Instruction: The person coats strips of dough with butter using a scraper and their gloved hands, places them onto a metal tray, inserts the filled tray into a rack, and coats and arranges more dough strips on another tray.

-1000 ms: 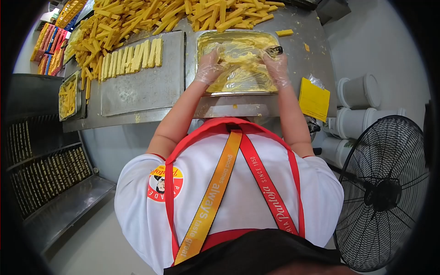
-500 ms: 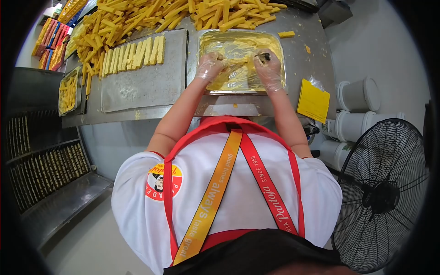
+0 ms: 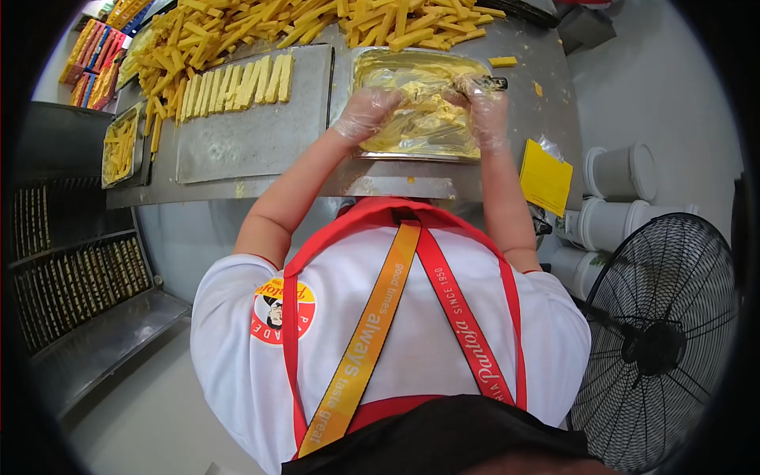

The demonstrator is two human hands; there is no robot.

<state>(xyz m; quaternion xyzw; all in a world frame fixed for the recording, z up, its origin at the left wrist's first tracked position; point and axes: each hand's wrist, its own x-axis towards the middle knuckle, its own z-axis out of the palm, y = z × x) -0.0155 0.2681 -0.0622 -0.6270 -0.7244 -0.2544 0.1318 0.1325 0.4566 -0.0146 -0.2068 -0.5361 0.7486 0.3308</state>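
Observation:
A metal pan (image 3: pixel 419 157) smeared with creamy yellow spread (image 3: pixel 431 119) lies in front of me. Over its left side is my left hand (image 3: pixel 369 112), in a clear plastic glove, its fingers closed; what they hold, if anything, is hidden. My right hand (image 3: pixel 488 119), gloved too, grips a black-handled tool (image 3: pixel 496 82) at the pan's right side. The tool's working end cannot be made out. Left of the pan, a flat metal tray (image 3: pixel 237 150) carries a row of coated yellow sticks (image 3: pixel 237 84) along its far part.
Bare yellow sticks (image 3: pixel 229 32) are heaped along the back of the metal table (image 3: pixel 538 111). A smaller tray of sticks (image 3: pixel 120 149) stands far left. Right are a yellow pad (image 3: pixel 546 176), white buckets (image 3: pixel 621 172) and a black fan (image 3: pixel 653 340). A rack (image 3: pixel 79 277) stands lower left.
Both hands have shifted slightly; the right one has turned, so the tool's black handle now sticks out to the right. The spread in the pan looks more heaped in the middle.

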